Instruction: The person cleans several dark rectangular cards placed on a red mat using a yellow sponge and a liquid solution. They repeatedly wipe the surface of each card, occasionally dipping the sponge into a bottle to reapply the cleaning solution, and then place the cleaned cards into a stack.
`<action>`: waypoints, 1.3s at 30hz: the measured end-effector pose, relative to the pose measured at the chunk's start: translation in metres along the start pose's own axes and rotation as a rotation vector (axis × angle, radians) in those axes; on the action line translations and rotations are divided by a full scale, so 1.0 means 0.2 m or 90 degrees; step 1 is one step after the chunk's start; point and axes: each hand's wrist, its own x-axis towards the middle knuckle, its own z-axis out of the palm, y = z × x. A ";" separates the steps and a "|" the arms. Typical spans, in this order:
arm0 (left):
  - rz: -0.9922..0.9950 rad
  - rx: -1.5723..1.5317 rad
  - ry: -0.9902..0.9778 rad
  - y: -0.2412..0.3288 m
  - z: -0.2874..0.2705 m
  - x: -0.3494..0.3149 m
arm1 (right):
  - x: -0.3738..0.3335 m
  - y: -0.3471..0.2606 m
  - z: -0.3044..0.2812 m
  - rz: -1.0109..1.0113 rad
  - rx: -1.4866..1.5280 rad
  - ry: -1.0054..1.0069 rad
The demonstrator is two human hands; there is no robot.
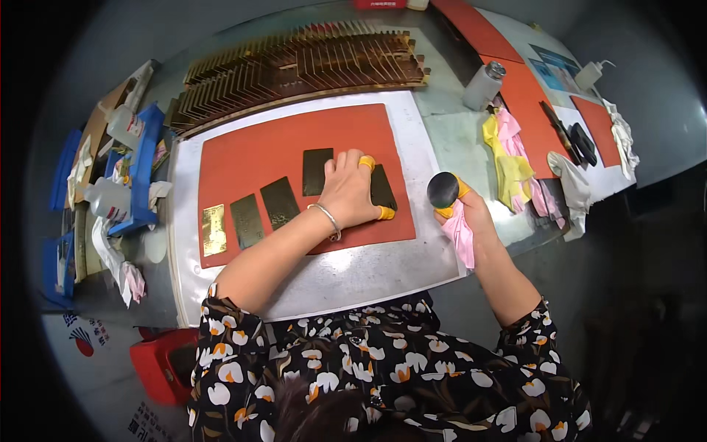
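Observation:
My left hand reaches over the orange mat. Its thumb and a finger, both in yellow finger cots, grip opposite ends of a dark rectangular plate at the mat's right side. Left of it lie several more plates in a loose row: dark ones such as this plate, and a shiny gold plate at the far left. Off the mat's right edge, my right hand is closed around a round black-faced tool and a pink cloth. The tool's other end is hidden.
A slotted rack with several upright plates stands behind the mat. On the left, a blue tray holds bottles. To the right are a metal-capped bottle, yellow and pink cloths and black-handled scissors. A red stool stands below.

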 end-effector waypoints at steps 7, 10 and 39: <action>0.020 -0.336 0.184 0.06 -0.25 -0.33 | 0.09 0.19 0.39 0.064 -0.197 -0.220; 0.025 -0.241 0.351 -0.10 -0.27 -0.44 | 0.10 0.27 0.67 -0.093 -0.436 -0.323; -0.424 -0.110 0.832 -1.56 -0.90 -1.15 | 0.67 1.17 2.44 0.112 -0.176 -0.721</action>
